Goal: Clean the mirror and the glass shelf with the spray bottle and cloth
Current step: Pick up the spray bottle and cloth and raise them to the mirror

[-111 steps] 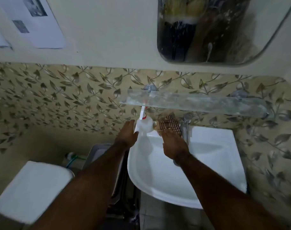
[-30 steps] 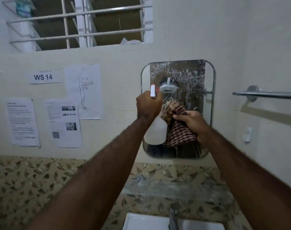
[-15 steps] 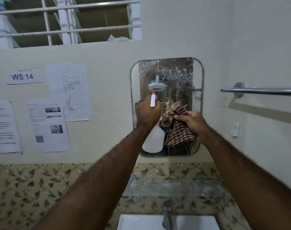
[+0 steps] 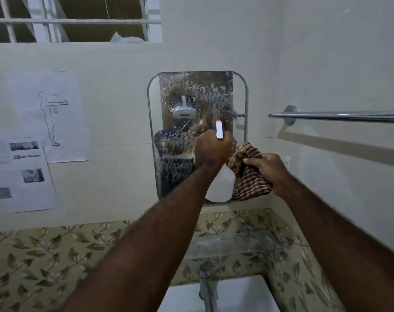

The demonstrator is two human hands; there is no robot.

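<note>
A small bathroom corner with cream walls over a band of leaf-patterned tiles point(image 4: 45, 248). A barred window point(image 4: 74, 19) sits at 11 o'clock, printed sheets point(image 4: 47, 115) are taped to the wall at 9 o'clock, and a chrome towel rail point(image 4: 340, 115) runs along the side wall at 3 o'clock. At 6 o'clock a white sink point(image 4: 243, 296) with a metal tap point(image 4: 206, 289) lies below the glass shelf point(image 4: 232, 245), which is fixed to the tiles and runs left to right.

The mirror point(image 4: 182, 104) hangs upright at centre, taller than wide, its upper and left glass speckled with white spray droplets.

The left hand point(image 4: 213, 147) is raised in front of the mirror's right half, its grip wrapped tight round the neck of the spray bottle point(image 4: 220, 185). The bottle's long axis is close to vertical, its white body hanging toward 6 o'clock and the red-and-white nozzle at 12 o'clock, aimed at the glass.

The right hand point(image 4: 270, 170), just beside at 3 o'clock of the bottle, has its grip pinched on a bunched red-checked cloth point(image 4: 247, 176), which hangs at the mirror's lower right corner; whether it touches the glass cannot be told.
</note>
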